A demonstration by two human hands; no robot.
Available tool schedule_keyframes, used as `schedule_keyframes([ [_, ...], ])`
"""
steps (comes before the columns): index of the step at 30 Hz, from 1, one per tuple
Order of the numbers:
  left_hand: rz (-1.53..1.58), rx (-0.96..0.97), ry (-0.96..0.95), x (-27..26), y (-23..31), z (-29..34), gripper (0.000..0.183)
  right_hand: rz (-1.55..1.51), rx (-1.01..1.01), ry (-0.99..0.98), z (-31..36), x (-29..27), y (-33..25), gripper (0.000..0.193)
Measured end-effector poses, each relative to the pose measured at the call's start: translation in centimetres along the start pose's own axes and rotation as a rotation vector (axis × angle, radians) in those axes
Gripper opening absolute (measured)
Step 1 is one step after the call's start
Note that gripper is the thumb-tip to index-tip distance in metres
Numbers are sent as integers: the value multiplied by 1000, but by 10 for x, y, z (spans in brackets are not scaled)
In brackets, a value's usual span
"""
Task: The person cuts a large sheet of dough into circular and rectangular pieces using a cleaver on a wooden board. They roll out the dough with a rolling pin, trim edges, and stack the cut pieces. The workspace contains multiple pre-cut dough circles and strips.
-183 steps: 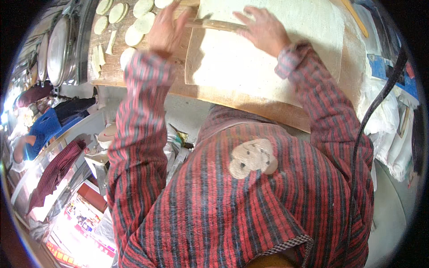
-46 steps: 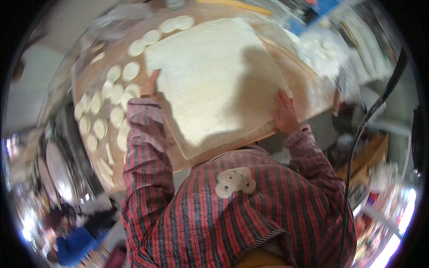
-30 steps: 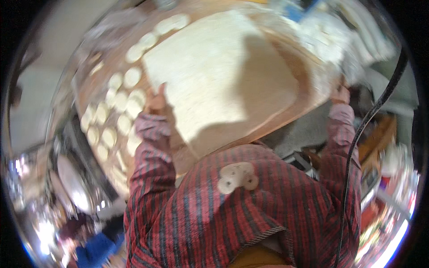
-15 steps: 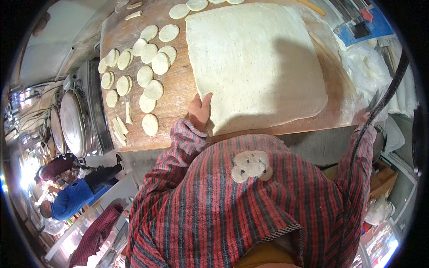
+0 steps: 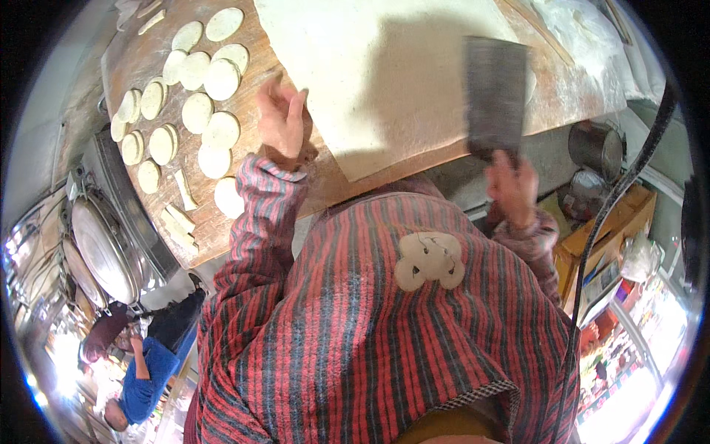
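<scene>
Dough (image 5: 384,81) lies flat by our half-spread left hand (image 5: 282,122), and our right hand (image 5: 512,189) has now got a big knife (image 5: 495,96), leaving just one free.

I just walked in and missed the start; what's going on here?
The person's right hand grips a broad-bladed cleaver near the right part of a flat dough sheet on a wooden table. The left hand is open at the sheet's left edge; contact is unclear. Dough rounds lie farther left.

The left hand (image 5: 279,122) is over the counter (image 5: 318,179), thumb extended; the right hand (image 5: 512,186) grips just off its near edge.
</scene>
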State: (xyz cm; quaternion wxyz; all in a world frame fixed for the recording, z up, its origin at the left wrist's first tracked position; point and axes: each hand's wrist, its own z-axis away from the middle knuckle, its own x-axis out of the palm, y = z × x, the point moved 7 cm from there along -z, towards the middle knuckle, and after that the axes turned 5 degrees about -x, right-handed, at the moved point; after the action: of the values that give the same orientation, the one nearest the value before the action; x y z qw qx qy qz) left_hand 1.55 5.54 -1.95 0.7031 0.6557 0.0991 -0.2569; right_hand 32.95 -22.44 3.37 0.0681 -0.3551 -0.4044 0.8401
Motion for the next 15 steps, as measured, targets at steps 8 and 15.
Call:
schedule_keyframes([
  [8,-690,610,-59,32,14,12,74,134,-352,-86,44,70,-52,31],
  [15,-601,589,-63,29,17,12,71,282,-463,-28,63,85,-63,26],
])
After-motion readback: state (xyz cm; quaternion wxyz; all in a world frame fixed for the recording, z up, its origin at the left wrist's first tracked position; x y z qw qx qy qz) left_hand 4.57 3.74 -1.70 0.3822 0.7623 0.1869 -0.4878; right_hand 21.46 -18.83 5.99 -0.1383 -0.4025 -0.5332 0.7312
